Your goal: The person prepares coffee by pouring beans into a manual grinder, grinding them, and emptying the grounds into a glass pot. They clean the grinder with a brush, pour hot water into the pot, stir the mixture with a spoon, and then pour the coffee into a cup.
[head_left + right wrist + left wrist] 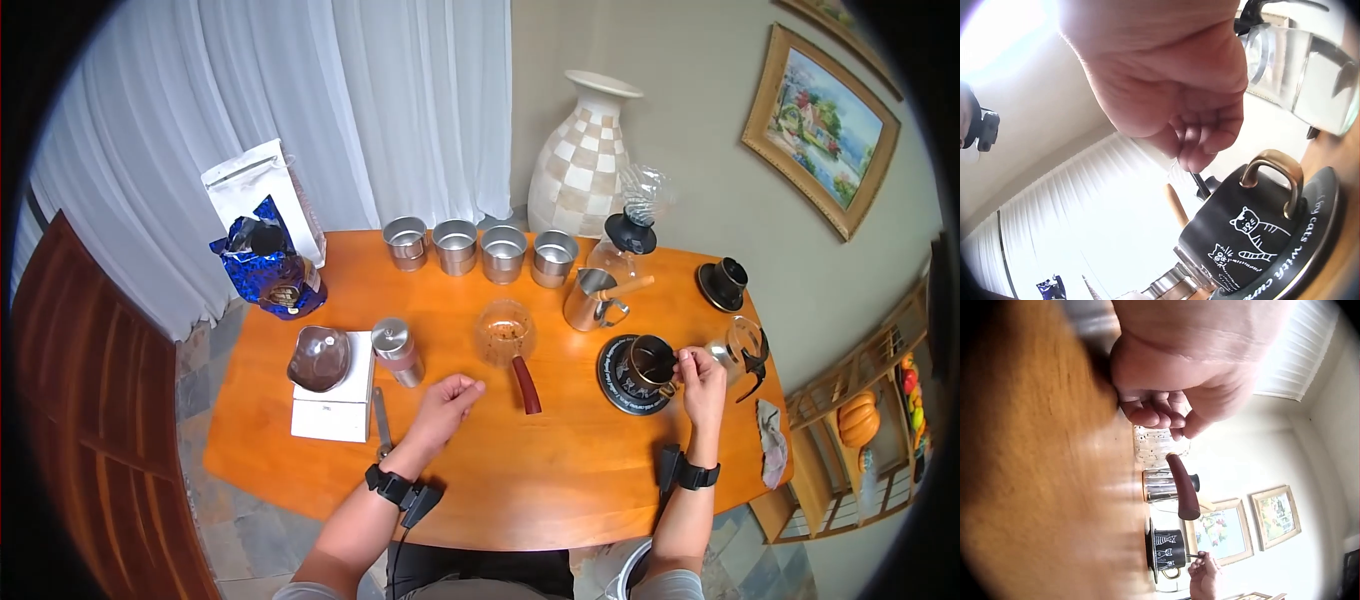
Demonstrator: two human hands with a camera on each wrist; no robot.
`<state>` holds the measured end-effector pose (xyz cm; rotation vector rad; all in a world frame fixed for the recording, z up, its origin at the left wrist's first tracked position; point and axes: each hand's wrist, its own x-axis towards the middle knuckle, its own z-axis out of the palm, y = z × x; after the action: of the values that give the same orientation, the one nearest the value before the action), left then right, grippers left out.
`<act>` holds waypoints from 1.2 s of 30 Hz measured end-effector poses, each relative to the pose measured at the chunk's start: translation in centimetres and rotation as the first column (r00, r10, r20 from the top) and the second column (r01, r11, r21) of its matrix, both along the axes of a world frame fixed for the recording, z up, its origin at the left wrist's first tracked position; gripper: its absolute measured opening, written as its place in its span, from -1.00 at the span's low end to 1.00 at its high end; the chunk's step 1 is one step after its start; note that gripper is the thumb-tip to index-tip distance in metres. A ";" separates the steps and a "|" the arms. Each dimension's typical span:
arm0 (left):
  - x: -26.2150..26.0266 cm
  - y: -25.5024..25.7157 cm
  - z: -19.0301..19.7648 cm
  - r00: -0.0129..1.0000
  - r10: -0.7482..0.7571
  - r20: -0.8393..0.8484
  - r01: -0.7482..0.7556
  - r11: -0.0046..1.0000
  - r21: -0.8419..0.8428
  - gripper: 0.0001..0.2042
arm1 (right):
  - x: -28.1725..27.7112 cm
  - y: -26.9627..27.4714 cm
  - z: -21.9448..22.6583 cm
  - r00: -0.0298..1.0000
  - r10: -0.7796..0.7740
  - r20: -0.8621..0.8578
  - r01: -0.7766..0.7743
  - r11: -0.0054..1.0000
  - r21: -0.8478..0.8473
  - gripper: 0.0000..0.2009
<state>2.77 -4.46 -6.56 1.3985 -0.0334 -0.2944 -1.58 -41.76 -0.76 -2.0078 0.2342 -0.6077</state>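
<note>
A thin dark stick or spoon handle (1199, 186) is pinched between the fingertips of my right hand (702, 385), above a black cup (652, 360) with white cat drawings. Its lower end is hidden by the cup. The cup (1241, 231) stands upright on a black saucer (618, 395) with white lettering, its gold handle at the right in the right wrist view. My left hand (440, 415), fingers loosely curled and holding nothing, hovers low over the table, left of the dark red handle (525, 386) of a glass pot (505, 330).
Four metal cups, one of them (455, 247), line the back edge. A steel pitcher (585, 303) stands behind the black cup, a glass server (742, 345) to its right. At left are a white scale (330, 418) with a brown bowl (320, 358), a grinder (397, 350) and coffee bags (265, 262).
</note>
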 end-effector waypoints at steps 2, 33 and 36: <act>-0.1 0.0 0.1 1.000 -0.009 0.002 0.009 1.000 0.024 -0.79 | 0.1 -0.3 -0.3 0.999 -0.016 0.035 0.017 1.000 -0.025 -0.76; -0.1 0.3 0.8 1.000 -0.016 -0.022 0.017 0.999 0.045 -0.77 | 1.0 -2.2 -2.0 0.998 0.039 0.040 -0.045 0.985 0.169 -0.79; 0.8 0.5 -0.5 1.000 -0.015 0.012 0.015 0.999 0.050 -0.77 | 0.7 -1.4 -1.1 0.997 0.033 0.072 -0.047 0.978 0.201 -0.82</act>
<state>3.54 -4.00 -7.11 1.4507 -0.0468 -0.3011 -0.90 -43.14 -1.90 -1.7880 0.2056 -0.6015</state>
